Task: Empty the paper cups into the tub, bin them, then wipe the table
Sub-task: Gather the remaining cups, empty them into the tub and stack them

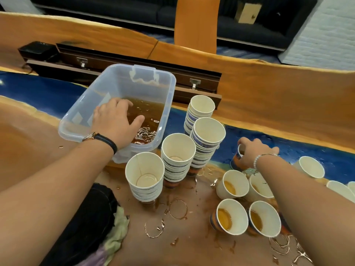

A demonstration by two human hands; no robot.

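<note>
A clear plastic tub (67, 131) stands on the table and holds brown liquid. My left hand (113, 121) hovers over it with relaxed, spread fingers, holding nothing. Several stacks of empty paper cups (177, 150) stand just right of the tub. Further right, my right hand (253, 152) grips a single paper cup (235, 161) by its rim on the blue strip of the table. Several cups holding amber liquid (231, 215) stand in front of that hand.
More cups (311, 167) stand at the far right edge. Brown rings and droplets (177, 209) cover the wooden table. A pale green cloth (117, 233) lies on a black thing (86, 223) at the near left. A dark socket rail (192, 87) runs behind the tub.
</note>
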